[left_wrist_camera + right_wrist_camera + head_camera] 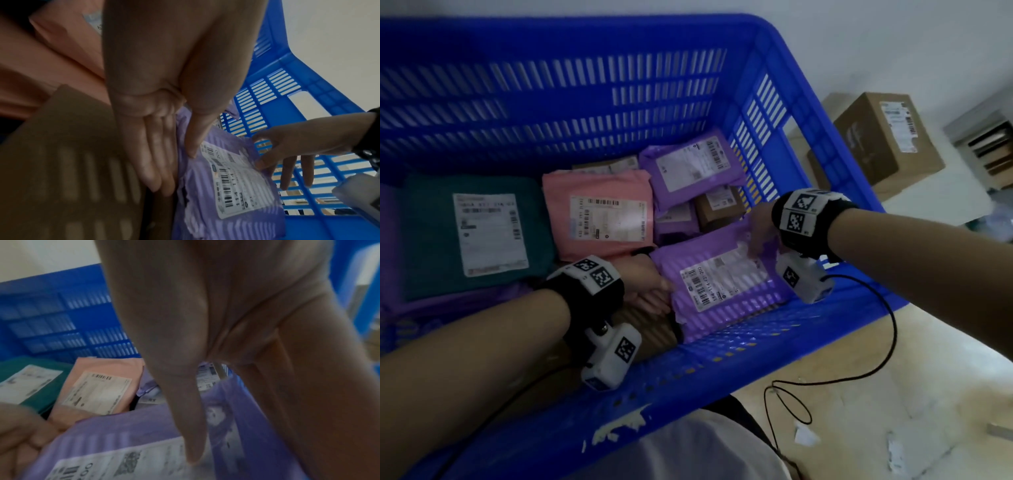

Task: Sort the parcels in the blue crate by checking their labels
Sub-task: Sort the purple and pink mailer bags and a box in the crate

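Standing on pale floor (893, 394), blue crate (791, 68) beside cardboard boxes (887, 137).

blue slotted crate (774, 68) w/ purple (726, 284), pink (599, 214) & teal parcels (472, 233), white barcode labels, brown box (883, 137) outside
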`<state>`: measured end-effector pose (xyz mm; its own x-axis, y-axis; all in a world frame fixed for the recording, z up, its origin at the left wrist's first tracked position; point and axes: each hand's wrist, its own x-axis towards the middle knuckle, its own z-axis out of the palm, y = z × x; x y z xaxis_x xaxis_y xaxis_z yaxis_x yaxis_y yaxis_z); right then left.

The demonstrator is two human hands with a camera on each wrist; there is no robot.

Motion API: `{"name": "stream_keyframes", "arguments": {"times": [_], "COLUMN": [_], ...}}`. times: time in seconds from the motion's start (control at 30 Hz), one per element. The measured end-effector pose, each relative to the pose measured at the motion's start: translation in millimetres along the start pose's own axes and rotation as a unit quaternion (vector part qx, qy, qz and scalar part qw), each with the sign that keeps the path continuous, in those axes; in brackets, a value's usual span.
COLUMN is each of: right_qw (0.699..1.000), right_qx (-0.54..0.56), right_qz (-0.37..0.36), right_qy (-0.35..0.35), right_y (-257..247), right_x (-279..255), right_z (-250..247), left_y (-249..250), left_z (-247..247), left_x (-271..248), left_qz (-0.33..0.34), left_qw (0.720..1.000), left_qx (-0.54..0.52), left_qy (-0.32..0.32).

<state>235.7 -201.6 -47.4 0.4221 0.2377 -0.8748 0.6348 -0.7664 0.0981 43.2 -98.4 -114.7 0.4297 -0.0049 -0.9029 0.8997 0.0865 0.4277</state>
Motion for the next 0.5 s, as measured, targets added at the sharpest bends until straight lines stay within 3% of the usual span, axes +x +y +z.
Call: {"name": "stream_keyframes", "arguments": {"times": [0.1,0.23,0.37,0.5], "right_qw": [0.995,0.989,0.982,0.982], "right_qx": [-0.1,-0.095,-0.062,0.059], "right_qz": [0.006,-0.038,-0.074,-0.151], "right_qy": [0.018,0.109,0.163,0.101], "right_y": [-12,-22,-49,-83], "right_x": [-6,-10,-21,-11], "right_z": [-6,-23,-34,-29], "left_y": [1,0,-2,-17], "left_z": [-1,-18,-54,-76], "left_x": [-3,-15,-36,-49], "left_qz": [0.003,0.025,0.064,0.048], "left_qw": [1.0,0.999,0.984,0.974], "left_qx": [0.011,-0.009,-0.081,-0.105], "left_qy": [0.009,0.026,0.143,0.197]}}
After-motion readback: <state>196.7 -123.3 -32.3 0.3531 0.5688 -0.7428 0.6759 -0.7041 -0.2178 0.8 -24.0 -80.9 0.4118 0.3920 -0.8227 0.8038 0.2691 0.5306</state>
